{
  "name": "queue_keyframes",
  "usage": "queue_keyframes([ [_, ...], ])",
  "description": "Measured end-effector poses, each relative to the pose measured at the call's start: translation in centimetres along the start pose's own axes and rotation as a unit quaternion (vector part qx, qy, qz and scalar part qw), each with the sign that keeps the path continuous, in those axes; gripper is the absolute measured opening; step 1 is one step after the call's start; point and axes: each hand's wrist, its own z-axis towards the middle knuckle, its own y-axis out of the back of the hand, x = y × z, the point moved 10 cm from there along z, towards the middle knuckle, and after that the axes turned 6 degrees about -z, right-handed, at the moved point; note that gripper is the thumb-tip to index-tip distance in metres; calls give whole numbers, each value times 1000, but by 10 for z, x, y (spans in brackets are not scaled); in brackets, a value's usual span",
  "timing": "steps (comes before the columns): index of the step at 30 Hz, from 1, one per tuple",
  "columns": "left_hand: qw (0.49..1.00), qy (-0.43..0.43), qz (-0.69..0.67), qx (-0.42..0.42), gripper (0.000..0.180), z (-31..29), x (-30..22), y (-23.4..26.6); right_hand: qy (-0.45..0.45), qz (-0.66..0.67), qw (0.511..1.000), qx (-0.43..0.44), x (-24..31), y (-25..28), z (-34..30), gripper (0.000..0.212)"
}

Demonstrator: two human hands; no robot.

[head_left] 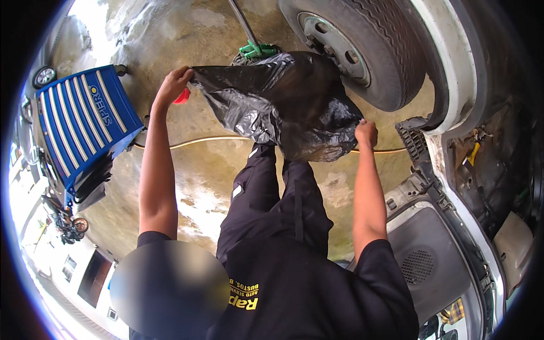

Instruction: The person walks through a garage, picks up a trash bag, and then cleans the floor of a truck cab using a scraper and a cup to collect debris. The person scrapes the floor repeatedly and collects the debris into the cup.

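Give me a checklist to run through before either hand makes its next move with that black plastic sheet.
1. Left hand has a grip on the black plastic sheet: ok, it holds the upper left corner.
2. Right hand has a grip: ok, it holds the right edge.
3. Sheet stretched flat: not ok, it sags and creases between the hands.
4. Sheet free of the wheel: cannot tell; it overlaps the wheel in view, but contact is unclear.
5. Feet clear of the hose: cannot tell, the sheet hides them.
6. Green jack fully in sight: not ok, the sheet partly covers it.
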Motion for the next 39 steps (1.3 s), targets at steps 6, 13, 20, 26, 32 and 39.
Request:
queue_keyframes([
  [6, 980, 69, 70, -174, 29, -50, -4, 33, 420, 64, 893, -151, 141, 32, -123, 74],
  [13, 990, -54, -133, -9, 29, -112, -146, -115, 479, -56, 823, 299, 214, -162, -150, 71],
  [20, 970, 179, -31, 163, 73, -127, -13, -253, 447, -155, 856, 207, 267, -98, -79, 83],
  [26, 981, 156, -90, 76, 88, -89, 31, -190, 451, -31, 847, -279, 288, 161, -54, 87],
  [32, 930, 188, -317, 4, 105, -75, -28, -147, 637, 141, 736, -181, 282, 131, -194, 19],
  [39, 953, 128, -238, -135, 62, -50, -66, -103, 522, 32, 844, 121, 181, -65, -109, 56],
])
